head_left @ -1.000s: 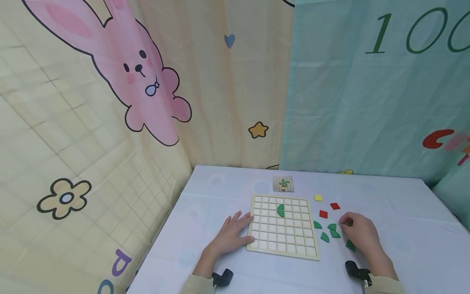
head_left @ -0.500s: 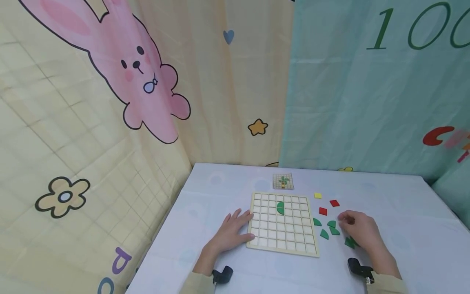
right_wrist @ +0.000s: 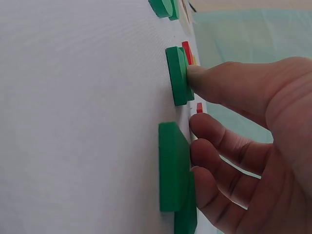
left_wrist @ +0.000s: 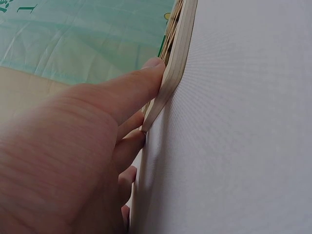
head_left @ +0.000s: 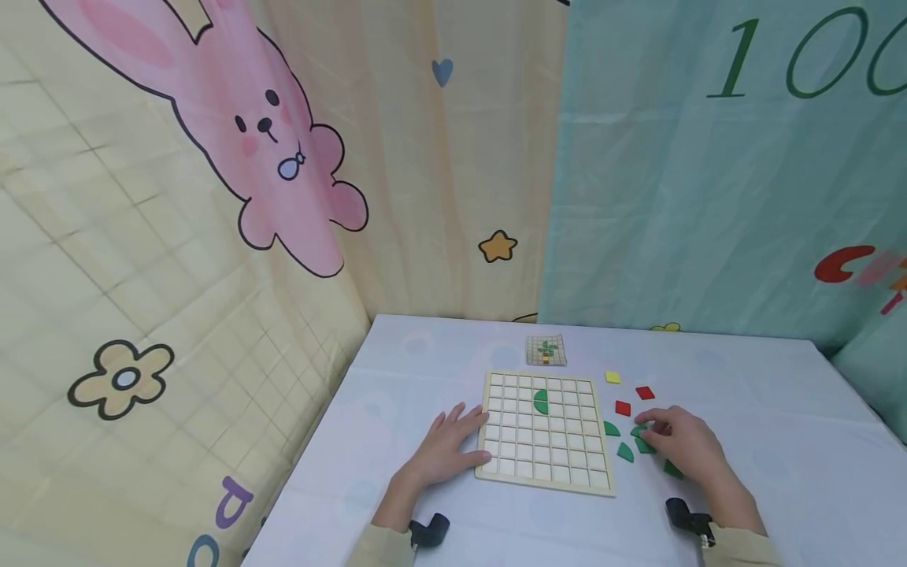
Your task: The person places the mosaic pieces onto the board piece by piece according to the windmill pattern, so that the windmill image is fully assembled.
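In the head view my left hand (head_left: 442, 453) lies at the left edge of a wooden grid board (head_left: 549, 487). Its fingers are spread, and the thumb touches the board's corner, seen closer in the left wrist view. Two green quarter-circle pieces (head_left: 542, 402) sit together in the grid, forming a half disc. Right of the board, the thumb and index finger of my right hand (head_left: 686, 445) are around a green quarter-circle piece (head_left: 636, 431) on the table. In the right wrist view the thumb (right_wrist: 214, 80) touches this piece; the index fingertip is hidden.
More green pieces (head_left: 625, 452) lie between board and right hand, and some (right_wrist: 173, 168) under its curled fingers. Two red pieces (head_left: 623, 409) and a yellow square (head_left: 612, 377) lie farther back. A small pattern card (head_left: 546, 350) lies behind the board.
My right hand has shifted left, and its thumb and index finger have parted and come around a green quarter-circle piece. My left hand stays at the board's edge.
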{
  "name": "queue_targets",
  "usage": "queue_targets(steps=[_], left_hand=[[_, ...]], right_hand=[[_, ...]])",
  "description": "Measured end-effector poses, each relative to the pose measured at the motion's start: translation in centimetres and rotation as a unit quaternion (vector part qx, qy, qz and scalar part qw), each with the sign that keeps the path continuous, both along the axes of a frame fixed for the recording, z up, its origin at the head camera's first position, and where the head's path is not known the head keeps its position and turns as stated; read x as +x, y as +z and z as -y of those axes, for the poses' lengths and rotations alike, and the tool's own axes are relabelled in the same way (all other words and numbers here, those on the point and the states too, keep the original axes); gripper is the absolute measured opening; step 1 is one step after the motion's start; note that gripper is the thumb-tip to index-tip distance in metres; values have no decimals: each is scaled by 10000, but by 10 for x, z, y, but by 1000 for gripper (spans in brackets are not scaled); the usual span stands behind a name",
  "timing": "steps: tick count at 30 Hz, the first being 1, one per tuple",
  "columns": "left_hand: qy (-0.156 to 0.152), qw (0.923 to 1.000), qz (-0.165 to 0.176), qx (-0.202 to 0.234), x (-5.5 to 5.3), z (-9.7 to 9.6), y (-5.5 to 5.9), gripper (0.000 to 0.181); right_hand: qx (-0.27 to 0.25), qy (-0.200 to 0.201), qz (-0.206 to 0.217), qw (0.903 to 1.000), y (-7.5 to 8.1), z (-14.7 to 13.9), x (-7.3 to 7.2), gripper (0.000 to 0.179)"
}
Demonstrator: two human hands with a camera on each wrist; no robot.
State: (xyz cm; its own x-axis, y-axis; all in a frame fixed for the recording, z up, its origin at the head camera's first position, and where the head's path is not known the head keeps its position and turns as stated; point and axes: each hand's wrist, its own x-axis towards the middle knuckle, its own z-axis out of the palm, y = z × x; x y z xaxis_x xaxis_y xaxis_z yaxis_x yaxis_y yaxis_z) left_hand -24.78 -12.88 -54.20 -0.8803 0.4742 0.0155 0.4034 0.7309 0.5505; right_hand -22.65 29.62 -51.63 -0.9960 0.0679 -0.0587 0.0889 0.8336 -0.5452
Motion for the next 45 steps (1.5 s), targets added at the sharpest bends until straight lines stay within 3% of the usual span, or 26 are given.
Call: queue_targets(steps=[14, 35, 45], left_hand=[[-10, 10000, 2, 43, 0, 0, 1, 73], [-24, 10000, -21, 85, 1, 1, -1, 73], [-75, 9999, -12, 84, 2, 0, 4, 72]], right_hand=[[46, -50, 33, 10000, 3, 3, -2, 27], [-418, -161, -85, 9990, 0, 8, 0, 18], [-449, -161, -225, 9986, 10, 11, -1, 16]])
